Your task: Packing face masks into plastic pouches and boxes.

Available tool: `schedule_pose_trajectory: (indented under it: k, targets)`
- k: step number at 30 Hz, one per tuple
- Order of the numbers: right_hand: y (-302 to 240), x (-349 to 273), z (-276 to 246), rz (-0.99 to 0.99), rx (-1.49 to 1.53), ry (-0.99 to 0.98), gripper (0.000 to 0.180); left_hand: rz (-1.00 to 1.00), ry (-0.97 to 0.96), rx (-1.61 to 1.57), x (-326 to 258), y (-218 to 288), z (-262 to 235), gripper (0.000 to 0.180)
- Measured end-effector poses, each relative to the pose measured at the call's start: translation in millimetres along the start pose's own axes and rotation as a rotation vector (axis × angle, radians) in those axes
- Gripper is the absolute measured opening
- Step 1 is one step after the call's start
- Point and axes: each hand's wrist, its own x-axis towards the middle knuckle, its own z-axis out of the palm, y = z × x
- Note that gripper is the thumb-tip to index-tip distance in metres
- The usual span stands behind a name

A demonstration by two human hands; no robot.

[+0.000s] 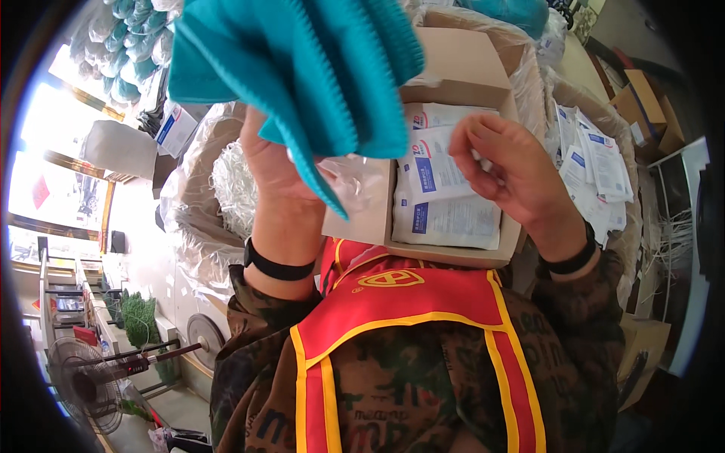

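My left hand (pixel 272 166) is closed round a stack of teal fleece-like cloth pieces (pixel 302 68) with stitched wavy edges, held up at the upper left of centre. The stack hides most of its fingers. Over the right part of an open cardboard box (pixel 510 234) hovers my right hand (pixel 517 162), its fingers curled in; a small whitish bit shows among them, too unclear to name. Flat white-and-blue packets (pixel 453 223) lie in the box. Clear plastic film (pixel 355 181) sits between the cloth and the box's left side.
Right of the box, a plastic-lined bin holds more packets (pixel 604 166). A plastic-lined container with white shredded strands (pixel 234 177) stands at left. Bagged teal bundles (pixel 124 41) are piled at upper left. A fan (pixel 83 381) is at lower left, a brown carton (pixel 642 109) at far right.
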Motion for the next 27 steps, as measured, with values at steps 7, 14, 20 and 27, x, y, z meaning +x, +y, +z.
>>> schedule_pose_trajectory:
  k: [7, 14, 20, 27]
  targets:
    - [24, 29, 12, 0.089, -0.01, -0.036, 0.04, 0.025, 0.084, -0.022, 23, -27, 48, 0.035]
    - [56, 29, 14, 0.219, 0.17, -0.186, 0.055, -0.063, -0.139, -0.058, 34, -19, 36, 0.042]
    - [62, 15, 17, 0.131, 0.201, -0.315, 0.051, -0.035, -0.021, -0.037, 32, -15, 37, 0.04]
    - [39, 13, 37, 0.1, -0.013, -0.506, 0.038, -0.121, -0.028, -0.175, 34, -21, 50, 0.041]
